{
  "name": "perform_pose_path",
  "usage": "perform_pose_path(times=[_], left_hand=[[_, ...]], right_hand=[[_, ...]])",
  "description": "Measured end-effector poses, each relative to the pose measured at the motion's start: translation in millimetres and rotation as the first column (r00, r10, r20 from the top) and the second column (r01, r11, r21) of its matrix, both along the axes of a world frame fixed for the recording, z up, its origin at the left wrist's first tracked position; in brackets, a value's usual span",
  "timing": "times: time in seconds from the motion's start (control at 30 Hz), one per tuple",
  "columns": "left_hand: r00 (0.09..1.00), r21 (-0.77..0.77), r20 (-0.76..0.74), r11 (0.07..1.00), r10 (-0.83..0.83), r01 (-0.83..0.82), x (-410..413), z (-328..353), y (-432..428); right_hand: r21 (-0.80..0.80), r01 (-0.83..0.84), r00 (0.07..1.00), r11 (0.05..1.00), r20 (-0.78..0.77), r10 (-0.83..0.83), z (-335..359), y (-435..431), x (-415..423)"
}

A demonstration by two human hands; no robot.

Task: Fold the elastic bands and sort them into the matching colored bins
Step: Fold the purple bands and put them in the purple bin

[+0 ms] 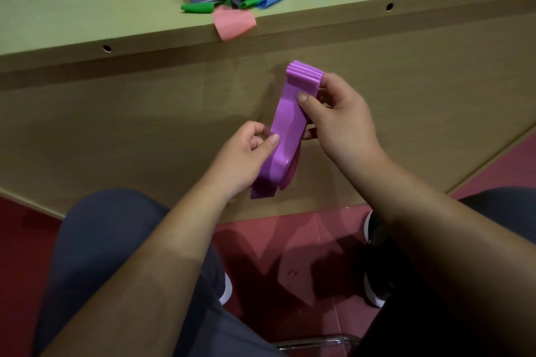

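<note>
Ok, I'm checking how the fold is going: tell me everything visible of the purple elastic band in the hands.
The purple elastic band is a flat, smooth, slightly glossy strip, seemingly rubbery. Its upper end is stacked in several folded layers, pinched by the right hand. The rest runs down and leftward, pinched by the left hand, loose ends dangling below. It is held in the air before the front panel of the wooden table; only the hands touch it.

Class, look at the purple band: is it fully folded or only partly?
Partly: the purple band shows stacked folds at its top by the right hand; the left hand holds loose length.
</note>
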State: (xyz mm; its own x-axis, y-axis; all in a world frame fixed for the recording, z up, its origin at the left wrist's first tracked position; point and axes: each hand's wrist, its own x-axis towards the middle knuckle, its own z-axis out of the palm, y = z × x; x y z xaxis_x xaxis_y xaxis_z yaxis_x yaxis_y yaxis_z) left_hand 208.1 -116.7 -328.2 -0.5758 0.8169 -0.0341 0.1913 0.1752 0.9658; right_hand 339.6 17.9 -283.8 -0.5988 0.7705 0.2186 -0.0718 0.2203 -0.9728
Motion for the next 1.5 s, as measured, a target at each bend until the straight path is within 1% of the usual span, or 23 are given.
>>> perform_pose_path(times=[0.1,0.2,0.27,0.4,0.6,0.63,0.73,0.8,0.9,1.0,1.2,1.3,1.4,1.43,1.5], left_hand=[[0.997,0.012,-0.049,0.998,-0.055,0.055,-1,0,2],[0.992,0.022,-0.066,0.993,-0.111,0.113,-2,-1,2],[0.992,0.014,-0.06,0.993,-0.112,0.113,-1,-1,2],[0.995,-0.003,0.032,0.996,-0.093,0.093,2,-1,3],[0.999,-0.03,0.03,0.999,-0.04,0.041,6,3,2],[1.0,-0.026,0.018,0.999,-0.02,0.021,6,3,2],[0.988,0.003,-0.145,0.999,0.047,-0.047,1,-2,3],[0.982,0.006,-0.18,0.998,0.065,-0.065,-1,-4,3],[0.99,-0.007,-0.132,0.999,0.044,-0.045,0,-2,1],[0.997,0.03,-0.063,0.999,0.044,-0.043,3,0,3],[0.994,0.044,-0.07,0.996,0.084,-0.082,6,2,6],[0.999,0.053,-0.04,0.999,0.008,-0.006,8,3,3],[0.996,0.034,-0.068,0.998,-0.052,0.054,12,6,1],[0.997,0.037,-0.043,0.997,-0.063,0.065,13,7,1],[0.993,0.048,0.071,0.995,-0.094,0.091,15,10,0]], right_hand=[[-0.012,-0.011,1.0,1.0,-0.003,0.011,0,1,0],[-0.04,-0.028,1.0,0.999,-0.004,0.028,1,1,-1],[-0.052,-0.048,0.999,0.997,0.002,0.048,2,2,0],[-0.047,-0.087,0.996,0.995,-0.003,0.087,2,3,2],[-0.005,-0.084,0.996,0.996,-0.012,0.083,0,5,2],[0.003,-0.079,0.997,0.997,-0.013,0.079,1,5,2],[0.025,-0.078,0.997,0.997,-0.017,0.078,2,6,3],[0.024,-0.08,0.996,0.996,-0.025,0.081,2,6,3],[0.001,-0.079,0.996,0.997,-0.035,0.079,3,5,4],[-0.007,-0.076,0.997,0.997,-0.034,0.076,4,3,4],[0.014,-0.053,0.997,0.999,-0.049,0.053,5,3,3],[0.01,-0.038,0.998,0.999,-0.05,0.039,5,4,3],[0.008,-0.041,0.998,0.999,-0.045,0.042,3,5,3],[0.007,-0.045,0.998,0.999,-0.047,0.045,3,5,4],[0.0,-0.051,0.997,0.999,-0.05,0.051,3,5,4]])
